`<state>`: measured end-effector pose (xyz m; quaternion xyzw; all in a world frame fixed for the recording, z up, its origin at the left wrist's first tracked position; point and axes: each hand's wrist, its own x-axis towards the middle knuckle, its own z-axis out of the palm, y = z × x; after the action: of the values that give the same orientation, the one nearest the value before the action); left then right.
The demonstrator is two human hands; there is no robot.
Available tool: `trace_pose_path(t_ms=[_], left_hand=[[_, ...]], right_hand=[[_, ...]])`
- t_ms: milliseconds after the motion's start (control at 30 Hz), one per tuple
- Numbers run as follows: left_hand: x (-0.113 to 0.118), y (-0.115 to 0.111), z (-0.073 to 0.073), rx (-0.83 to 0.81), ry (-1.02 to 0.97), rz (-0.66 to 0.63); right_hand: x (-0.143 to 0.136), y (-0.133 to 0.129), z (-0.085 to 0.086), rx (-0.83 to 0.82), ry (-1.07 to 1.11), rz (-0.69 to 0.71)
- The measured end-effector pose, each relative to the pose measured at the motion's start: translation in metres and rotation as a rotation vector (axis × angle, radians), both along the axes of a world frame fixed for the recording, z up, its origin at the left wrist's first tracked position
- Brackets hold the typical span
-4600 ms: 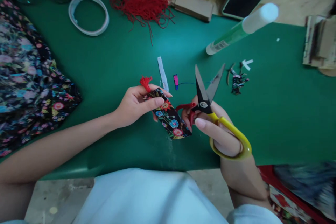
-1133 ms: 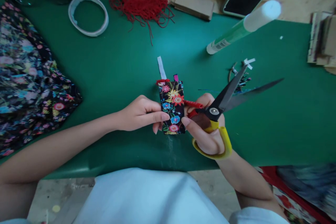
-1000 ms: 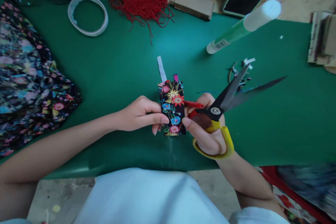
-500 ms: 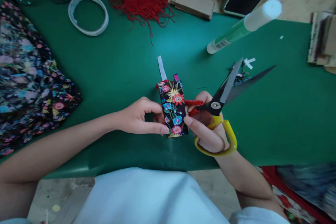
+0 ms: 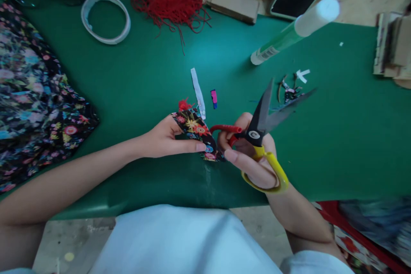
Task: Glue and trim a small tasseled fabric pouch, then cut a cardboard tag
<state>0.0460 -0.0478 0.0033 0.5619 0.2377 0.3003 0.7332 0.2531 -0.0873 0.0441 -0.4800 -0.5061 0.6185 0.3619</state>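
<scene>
A small piece of black floral fabric is pinched in my left hand, its thumb lying across the front. Bits of red show at the fabric's upper left corner. My right hand holds a pair of scissors with yellow and red handles; the blades are apart and point up and right, away from the fabric. My right fingertips are close to the fabric's lower right edge; whether they touch it I cannot tell. Just beyond the fabric lie a pale strip and a tiny pink and blue scrap.
On the green table lie a large floral cloth, a tape ring, red cords and a cardboard piece. A glue stick stands behind small offcuts. Stacked boards sit far right.
My left hand has tilted the fabric piece to the left, uncovering more of the pale strip and the pink scrap. The scissors have shifted slightly left and down.
</scene>
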Motion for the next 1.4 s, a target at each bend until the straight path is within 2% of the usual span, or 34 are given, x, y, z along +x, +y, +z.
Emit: trace_pose_path(t_ms=[100, 267, 400, 633, 867, 1000, 1100, 1400], left_hand=[[-0.001, 0.001, -0.001, -0.031, -0.04, 0.013], [-0.003, 0.007, -0.004, 0.054, -0.144, -0.029], [-0.005, 0.011, -0.01, 0.072, -0.153, -0.035], [-0.008, 0.02, -0.019, 0.119, -0.105, -0.109], [-0.007, 0.015, -0.012, 0.173, -0.087, -0.045], [-0.003, 0.007, -0.006, 0.132, -0.058, 0.085], [-0.002, 0.003, -0.006, 0.11, -0.051, 0.147], [-0.001, 0.001, -0.013, 0.089, -0.15, 0.151]], right_hand=[[0.005, 0.001, -0.002, 0.088, -0.104, 0.025], [0.007, 0.001, -0.006, 0.165, -0.15, 0.046], [0.005, 0.001, -0.003, 0.121, -0.138, 0.033], [-0.001, 0.0, 0.001, -0.053, -0.017, -0.049], [-0.002, 0.007, 0.0, -0.234, 0.129, -0.09], [-0.001, 0.011, -0.002, -0.341, 0.197, -0.1], [-0.001, 0.012, -0.003, -0.328, 0.189, -0.106], [0.0, 0.007, 0.0, -0.238, 0.138, -0.146]])
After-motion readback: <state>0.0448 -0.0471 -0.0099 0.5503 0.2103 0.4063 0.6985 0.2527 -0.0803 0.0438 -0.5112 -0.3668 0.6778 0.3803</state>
